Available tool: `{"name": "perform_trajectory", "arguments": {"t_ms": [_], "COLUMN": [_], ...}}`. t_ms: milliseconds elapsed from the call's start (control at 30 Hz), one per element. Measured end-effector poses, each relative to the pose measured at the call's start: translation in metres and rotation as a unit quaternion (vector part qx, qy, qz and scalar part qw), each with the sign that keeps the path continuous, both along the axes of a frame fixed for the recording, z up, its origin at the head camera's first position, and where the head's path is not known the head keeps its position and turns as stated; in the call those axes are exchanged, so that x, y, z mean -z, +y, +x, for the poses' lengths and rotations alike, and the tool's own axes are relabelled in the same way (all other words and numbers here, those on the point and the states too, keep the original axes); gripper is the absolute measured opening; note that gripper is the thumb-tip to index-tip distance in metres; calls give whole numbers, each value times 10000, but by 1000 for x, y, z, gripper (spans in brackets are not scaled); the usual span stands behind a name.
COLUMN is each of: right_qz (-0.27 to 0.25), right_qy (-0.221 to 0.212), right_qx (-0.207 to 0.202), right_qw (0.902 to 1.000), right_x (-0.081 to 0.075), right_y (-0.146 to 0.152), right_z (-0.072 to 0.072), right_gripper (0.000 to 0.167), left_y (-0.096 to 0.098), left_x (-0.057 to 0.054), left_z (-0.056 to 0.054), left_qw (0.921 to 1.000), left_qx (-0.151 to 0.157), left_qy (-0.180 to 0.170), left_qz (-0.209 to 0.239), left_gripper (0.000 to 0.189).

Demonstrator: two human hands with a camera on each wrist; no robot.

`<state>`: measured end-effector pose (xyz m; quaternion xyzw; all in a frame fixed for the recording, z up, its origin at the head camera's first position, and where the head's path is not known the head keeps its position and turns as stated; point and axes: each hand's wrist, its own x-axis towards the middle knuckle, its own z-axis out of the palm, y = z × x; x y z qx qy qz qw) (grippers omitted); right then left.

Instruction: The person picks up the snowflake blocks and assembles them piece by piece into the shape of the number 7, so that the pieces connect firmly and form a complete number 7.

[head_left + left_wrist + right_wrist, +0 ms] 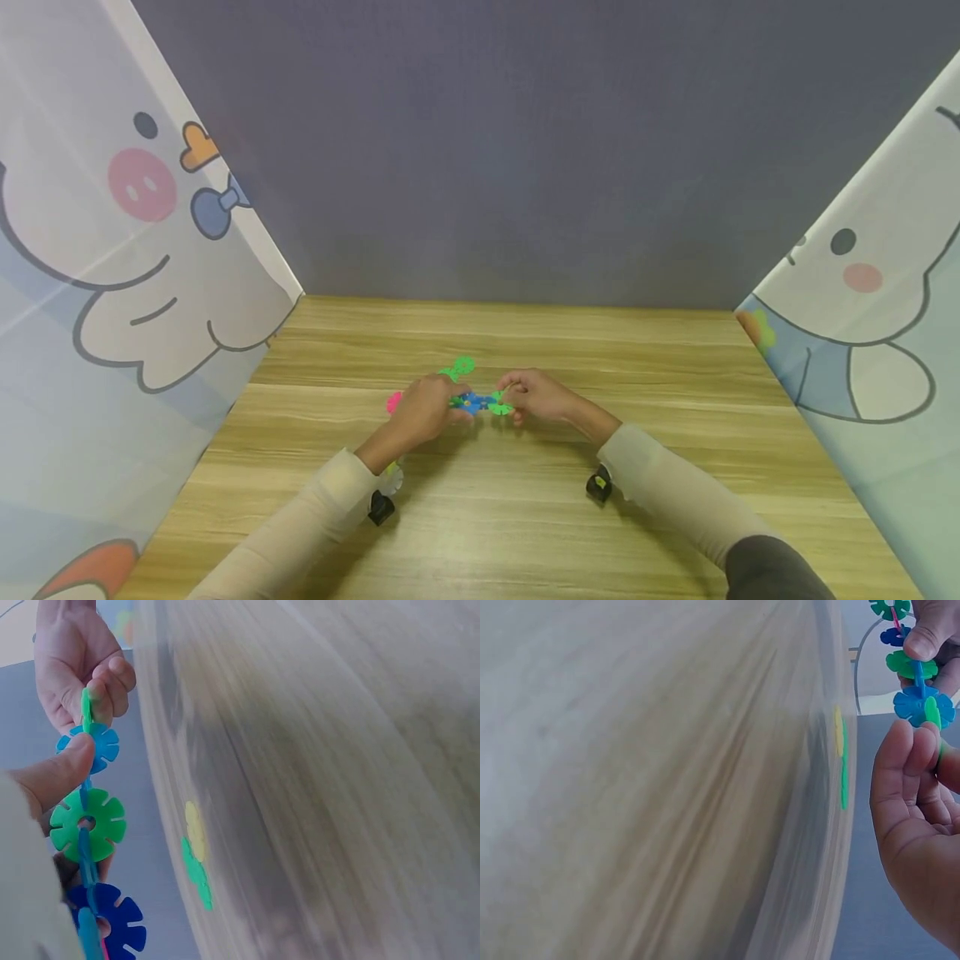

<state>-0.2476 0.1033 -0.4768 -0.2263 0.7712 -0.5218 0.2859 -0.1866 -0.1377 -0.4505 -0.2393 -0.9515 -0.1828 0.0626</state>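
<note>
A chain of notched plastic discs stretches between the two hands, with a light blue disc (106, 746), a green disc (112, 819) and a dark blue disc (126, 915) slotted together edge to edge. My left hand (426, 408) grips the chain, its thumb over the light blue part in the left wrist view. At the chain's right end, my right hand (546, 397) pinches a green disc (932, 711) between thumb and fingers. That disc meets the light blue disc's edge. Part of the chain is hidden behind the left hand.
Beyond the left hand, green discs (464, 365) lie on the wooden table (675, 375). A pink disc (394, 402) peeks out left of that hand, and a whitish disc (393, 481) shows beside the left wrist. Grey and cartoon-printed panels surround the table.
</note>
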Motion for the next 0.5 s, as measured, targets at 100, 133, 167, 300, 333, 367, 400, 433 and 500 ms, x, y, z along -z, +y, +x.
{"name": "perform_trajectory", "arguments": {"t_ms": [100, 133, 167, 300, 333, 367, 400, 433, 500], "right_qz": [-97, -123, -162, -153, -129, -96, -50, -5, 58], "right_qy": [-52, -78, -102, -119, -108, -100, -107, -117, -132], "right_qx": [-26, -38, -58, -111, -128, -143, -159, -178, -224], "right_qw": [9999, 9999, 9998, 9997, 9998, 9998, 9998, 9998, 9996], "right_x": [2, 3, 4, 4, 4, 4, 3, 3, 3], "right_y": [-1, -2, -2, -2, -2, -2, -2, -2, -2], "right_z": [-1, -1, -2, -1, 0, 0, 1, 1, 2], "right_gripper": [27, 27, 27, 28, 29, 29, 28, 28, 27], "left_y": [-1, -2, -2, -5, -6, -6, -7, -7, -8], "left_x": [0, 0, 1, 0, 0, -1, -1, -2, -3], "left_z": [0, 1, 1, 1, 1, 1, 1, 2, 2], "left_qw": [9999, 9999, 9999, 9999, 9999, 9998, 9997, 9996, 9995], "left_qx": [10, 10, 13, 109, 138, 170, 207, 239, 277], "left_qy": [100, 116, 128, 67, 38, 5, -14, -35, -73], "left_qz": [-12, -21, -29, -40, -50, -70, -100, -120, -164], "left_gripper": [44, 43, 43, 42, 41, 41, 40, 40, 40]}}
